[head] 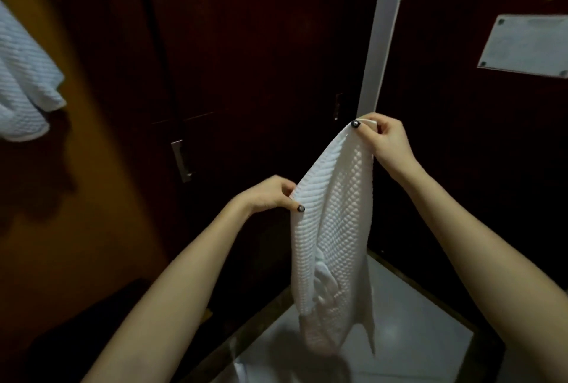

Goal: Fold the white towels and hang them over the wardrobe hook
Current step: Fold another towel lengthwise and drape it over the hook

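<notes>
white waffle-weave towel held up before dark wooden wardrobe doors
left hand and right hand each pinch its top edge.

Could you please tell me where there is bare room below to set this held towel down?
The glossy white tabletop is bare to the right of the hanging towel, up to its dark edge. A narrower, shadowed strip lies left of the towel's lower end. The middle is crowded: the towel, pinched by the left hand and right hand, dangles over it.
</notes>
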Demonstrator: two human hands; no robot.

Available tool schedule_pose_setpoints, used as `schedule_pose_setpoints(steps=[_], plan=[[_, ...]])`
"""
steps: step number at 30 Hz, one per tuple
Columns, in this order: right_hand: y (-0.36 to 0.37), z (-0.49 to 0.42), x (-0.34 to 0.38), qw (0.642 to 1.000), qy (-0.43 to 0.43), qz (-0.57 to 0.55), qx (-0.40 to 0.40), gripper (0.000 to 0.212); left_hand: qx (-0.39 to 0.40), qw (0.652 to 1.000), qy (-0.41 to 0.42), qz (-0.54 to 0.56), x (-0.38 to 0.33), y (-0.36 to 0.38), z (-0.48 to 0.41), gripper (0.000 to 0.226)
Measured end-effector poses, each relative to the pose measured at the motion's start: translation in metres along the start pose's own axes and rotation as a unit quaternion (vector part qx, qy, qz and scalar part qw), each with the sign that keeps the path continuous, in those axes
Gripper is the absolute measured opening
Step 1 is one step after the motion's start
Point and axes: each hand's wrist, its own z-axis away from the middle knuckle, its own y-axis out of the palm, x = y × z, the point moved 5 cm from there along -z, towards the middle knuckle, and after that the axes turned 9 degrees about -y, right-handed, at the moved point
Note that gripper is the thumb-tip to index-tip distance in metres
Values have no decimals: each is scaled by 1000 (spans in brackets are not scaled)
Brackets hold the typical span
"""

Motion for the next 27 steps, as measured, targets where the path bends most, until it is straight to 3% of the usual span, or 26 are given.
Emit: schedule_pose_setpoints(steps=[4, 10, 13, 17, 18, 21, 27], plan=[[-22, -5, -23, 998, 13, 26, -61, 13, -37, 996, -59, -49, 41, 17, -10, 6], [-47, 22, -61, 986, 62, 128, -85, 14, -127, 969, -63, -204, 58, 23, -15, 20], [-44, 44, -78, 983, 101, 137, -69, 14, -187, 977, -84, -58, 58, 21, -15, 26], [-26, 70, -83, 985, 103, 135, 10, 18, -231, 954, -112, 158, 46, 19, -23, 14], [-19, 75, -80, 987, 93, 127, 36, 23, -229, 942, -109, 220, 40, 22, -26, 9], [3, 81, -65, 986, 63, 118, 103, 31, -208, 896, -88, 381, 20, 32, -31, 30], [33, 72, -41, 969, 58, 170, 167, 23, -207, 820, -37, 533, -4, 23, -25, 40]])
